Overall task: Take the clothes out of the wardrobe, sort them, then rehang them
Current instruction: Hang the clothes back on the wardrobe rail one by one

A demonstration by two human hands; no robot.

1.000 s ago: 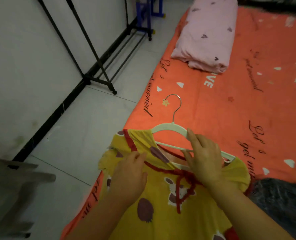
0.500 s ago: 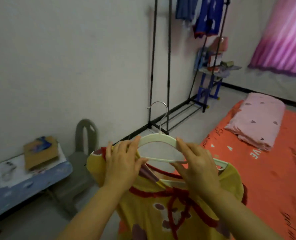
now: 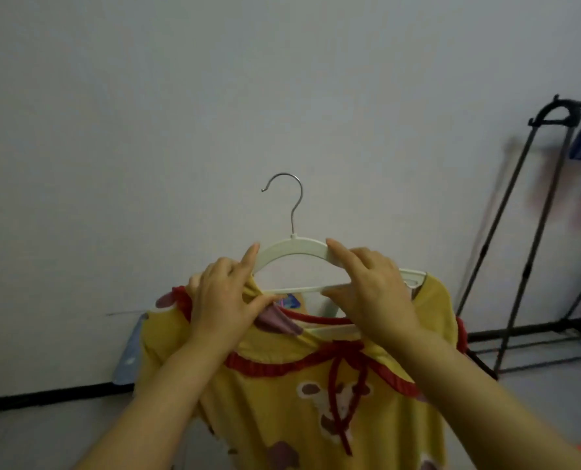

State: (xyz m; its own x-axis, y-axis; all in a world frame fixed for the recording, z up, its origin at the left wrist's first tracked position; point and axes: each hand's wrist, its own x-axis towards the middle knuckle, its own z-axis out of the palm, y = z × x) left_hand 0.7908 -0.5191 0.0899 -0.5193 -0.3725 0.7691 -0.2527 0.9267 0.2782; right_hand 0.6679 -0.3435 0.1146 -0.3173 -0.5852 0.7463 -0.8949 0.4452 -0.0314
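Since the earlier frame the white plastic hanger (image 3: pixel 294 248) and yellow dress (image 3: pixel 275 412) have risen to the centre of the frame, against the bare wall (image 3: pixel 146 130). The black clothes rack (image 3: pixel 552 113) now stands at the right edge.

The hands are apart, one on each arm of the hanger. The left hand (image 3: pixel 221 300) pinches the yellow fabric at the hanger's left shoulder, index finger lying along the arm. The right hand (image 3: pixel 370 290) grips the right arm, fingers over the top and thumb under the crossbar.

The dress hangs below both wrists. It has red frilled trim, a red bow at the neck and brown-and-white animal prints. The metal hook (image 3: pixel 296 215) points up, free.
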